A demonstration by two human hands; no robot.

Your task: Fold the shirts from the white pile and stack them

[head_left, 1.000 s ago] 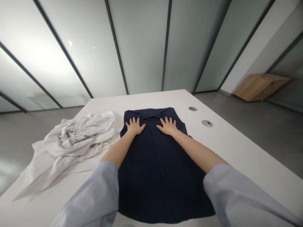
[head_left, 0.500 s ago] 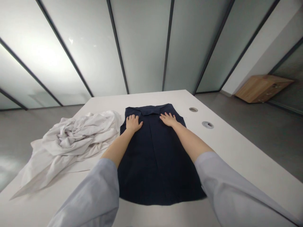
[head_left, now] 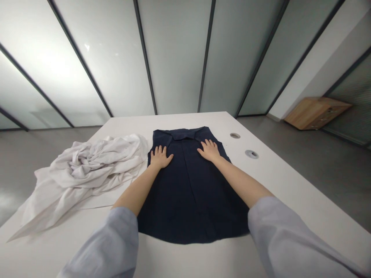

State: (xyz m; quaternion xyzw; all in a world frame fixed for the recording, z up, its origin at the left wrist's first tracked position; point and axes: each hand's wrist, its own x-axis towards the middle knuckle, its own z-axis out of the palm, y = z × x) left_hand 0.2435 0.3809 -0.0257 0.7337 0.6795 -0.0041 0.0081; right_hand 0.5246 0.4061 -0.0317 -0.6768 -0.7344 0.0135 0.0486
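Shirt (head_left: pixel 185 193), navy, is lying flat on the bench (head_left: pixel 275 170), collar (head_left: pixel 184 135) at the far end, curved hem (head_left: pixel 185 240) at the near one. Left hand (head_left: pixel 161 158) is resting by its left edge, right hand (head_left: pixel 210 150) by its right, both a little below the collar; each grip is spreading wide, palm down, holding nothing. Likeliest trouble: if the palms are pushing unevenly, loose fabric could be bunching or skewing (dark cloth, so small creases are hiding easily). Nothing is pinning the hem, so a hard push could be shifting everything. Right sleeve (head_left: pixel 278 227) is overlapping the near right edge and might be catching it. White cloth (head_left: pixel 98 162) is sitting crumpled just beside the shirt; a wide left sweep could be snagging it, and since it seems to be jutting past the bench's left side, it could be slipping off.
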